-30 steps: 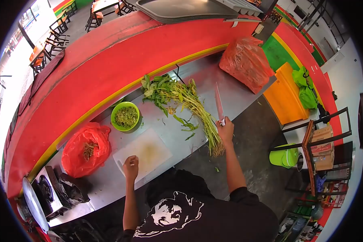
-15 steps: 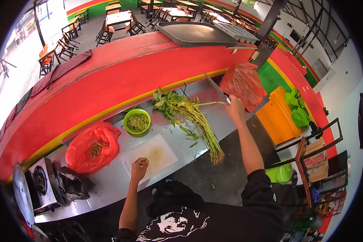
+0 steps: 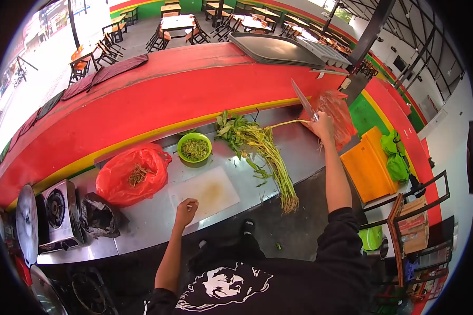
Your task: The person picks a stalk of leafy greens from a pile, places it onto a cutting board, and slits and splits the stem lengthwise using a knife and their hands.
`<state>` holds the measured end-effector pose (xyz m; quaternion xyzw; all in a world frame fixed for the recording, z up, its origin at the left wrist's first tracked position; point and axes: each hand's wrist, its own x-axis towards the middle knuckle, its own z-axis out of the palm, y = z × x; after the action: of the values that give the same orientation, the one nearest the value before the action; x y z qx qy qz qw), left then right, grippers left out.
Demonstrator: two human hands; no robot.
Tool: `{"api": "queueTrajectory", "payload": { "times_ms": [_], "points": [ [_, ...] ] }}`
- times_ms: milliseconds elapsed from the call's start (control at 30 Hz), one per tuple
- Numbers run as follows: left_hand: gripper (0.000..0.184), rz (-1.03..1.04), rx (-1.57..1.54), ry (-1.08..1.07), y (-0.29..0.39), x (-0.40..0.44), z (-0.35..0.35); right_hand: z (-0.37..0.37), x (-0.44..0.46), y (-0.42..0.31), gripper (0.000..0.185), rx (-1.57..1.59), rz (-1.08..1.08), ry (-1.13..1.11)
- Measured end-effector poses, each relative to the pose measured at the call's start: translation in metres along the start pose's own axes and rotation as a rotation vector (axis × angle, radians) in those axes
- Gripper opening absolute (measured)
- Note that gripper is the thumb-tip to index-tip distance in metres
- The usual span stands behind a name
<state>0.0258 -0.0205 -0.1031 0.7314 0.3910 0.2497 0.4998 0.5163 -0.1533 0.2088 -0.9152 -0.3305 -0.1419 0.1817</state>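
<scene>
My right hand [image 3: 323,127] is wrapped round the handle of a kitchen knife [image 3: 303,100], its blade pointing up and left over the counter. A long pale stalk [image 3: 289,123] runs from the bunch of leafy greens [image 3: 270,163] to beside this hand; whether the fingers also grip it, I cannot tell. Curled closed, my left hand [image 3: 186,212] is at the near left edge of the white cutting board [image 3: 215,191]; anything inside it is hidden. Beyond the board, a green bowl [image 3: 194,147] holds chopped greens.
A red plastic bag [image 3: 129,178] with scraps lies left of the board, near a black bag [image 3: 97,215] and a gas stove [image 3: 58,210]. Another red bag [image 3: 339,113] is behind my right hand. The red wall [image 3: 194,89] borders the metal counter [image 3: 142,231].
The view has shifted, so the counter items appear further right. The knife's blade now points more steeply upward. My left hand remains closed by the board, and a foot has come into view below.
</scene>
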Motion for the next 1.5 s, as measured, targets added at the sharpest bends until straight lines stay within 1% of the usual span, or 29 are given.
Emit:
{"api": "queueTrajectory", "payload": {
  "times_ms": [67,133,200,267,333,367,433,467,533,600,667,733,800,833,867,933,967,1000,1067,1133,1200,1233,1267,1300,1333,1367,1400,1467,1500],
  "points": [
    [0.022,0.133,-0.074,-0.112,0.020,0.028,0.025,-0.003,-0.001,0.005,0.027,0.000,-0.004,-0.023],
    [0.023,0.260,-0.054,-0.186,0.059,0.060,0.056,-0.006,-0.003,0.010,0.029,-0.008,-0.009,-0.047],
    [0.025,0.277,-0.093,-0.328,0.088,0.097,0.095,-0.010,-0.006,0.013,0.031,0.005,0.012,-0.049],
    [0.030,0.214,-0.362,-0.487,0.112,0.134,0.138,-0.019,-0.008,0.016,0.030,0.030,-0.001,-0.033],
    [0.038,-0.026,-0.551,-0.599,0.158,0.158,0.165,-0.025,-0.005,0.020,0.030,0.104,0.023,-0.031],
    [0.038,-0.019,-0.552,-0.601,0.173,0.172,0.182,-0.033,-0.008,0.018,0.029,0.125,0.017,-0.017],
    [0.049,-0.183,-0.856,-0.563,0.196,0.200,0.216,-0.037,-0.007,0.022,0.028,0.157,-0.003,-0.012],
    [0.049,-0.178,-0.857,-0.572,0.207,0.213,0.228,-0.038,-0.005,0.026,0.028,0.192,-0.025,-0.015],
    [0.060,-0.354,-0.999,-0.527,0.222,0.240,0.255,-0.037,-0.002,0.034,0.027,0.212,-0.051,0.028],
    [0.061,-0.374,-1.058,-0.523,0.221,0.268,0.279,-0.038,-0.002,0.043,0.027,0.285,-0.074,0.023],
    [0.052,-0.490,-1.228,-0.363,0.223,0.287,0.297,-0.041,-0.004,0.050,0.026,0.283,-0.106,0.039],
    [0.049,-0.509,-1.234,-0.321,0.230,0.300,0.303,-0.046,-0.003,0.058,0.027,0.338,-0.105,0.012],
    [0.050,-0.536,-1.238,-0.111,0.232,0.309,0.305,-0.045,0.001,0.072,0.028,0.352,-0.136,0.018],
    [0.045,-0.611,-1.249,-0.057,0.224,0.324,0.310,-0.044,0.003,0.079,0.029,0.363,-0.155,0.017],
    [0.045,-0.609,-1.257,-0.041,0.212,0.336,0.313,-0.042,0.005,0.087,0.029,0.367,-0.170,0.009],
    [0.045,-0.660,-1.150,0.052,0.197,0.353,0.314,-0.040,0.013,0.103,0.029,0.411,-0.189,-0.011],
    [0.045,-0.661,-1.082,0.072,0.186,0.360,0.316,-0.040,0.015,0.110,0.029,0.404,-0.202,-0.034],
    [0.045,-0.662,-1.088,0.090,0.178,0.368,0.318,-0.035,0.019,0.119,0.029,0.409,-0.215,-0.044],
    [0.040,-0.606,-1.084,0.050,0.156,0.375,0.323,-0.020,0.021,0.133,0.029,0.513,-0.175,-0.111],
    [0.041,-0.630,-1.051,0.073,0.166,0.362,0.320,-0.018,0.020,0.137,0.029,0.522,-0.191,-0.142],
    [0.050,-0.709,-1.027,0.164,0.162,0.360,0.323,-0.012,0.021,0.145,0.029,0.522,-0.160,-0.196],
    [0.063,-0.699,-1.033,0.144,0.149,0.364,0.327,-0.008,0.022,0.149,0.029,0.570,-0.197,-0.161],
    [0.063,-0.698,-1.029,0.161,0.139,0.371,0.331,-0.007,0.026,0.151,0.029,0.582,-0.204,-0.170],
    [0.067,-0.698,-1.020,0.138,0.130,0.374,0.337,-0.009,0.026,0.153,0.029,0.564,-0.179,-0.197],
    [0.072,-0.694,-1.012,0.112,0.135,0.373,0.337,-0.012,0.026,0.153,0.029,0.544,-0.155,-0.219],
    [0.069,-0.684,-0.998,0.171,0.141,0.371,0.341,-0.015,0.025,0.151,0.029,0.556,-0.169,-0.216],
    [0.069,-0.689,-0.993,0.176,0.141,0.370,0.342,-0.016,0.025,0.153,0.029,0.560,-0.167,-0.222],
    [0.064,-0.636,-0.897,0.210,0.144,0.372,0.344,-0.017,0.026,0.158,0.029,0.515,-0.146,-0.254],
    [0.060,-0.627,-0.775,0.276,0.145,0.370,0.345,-0.020,0.025,0.160,0.029,0.516,-0.146,-0.261]
  ]
}}
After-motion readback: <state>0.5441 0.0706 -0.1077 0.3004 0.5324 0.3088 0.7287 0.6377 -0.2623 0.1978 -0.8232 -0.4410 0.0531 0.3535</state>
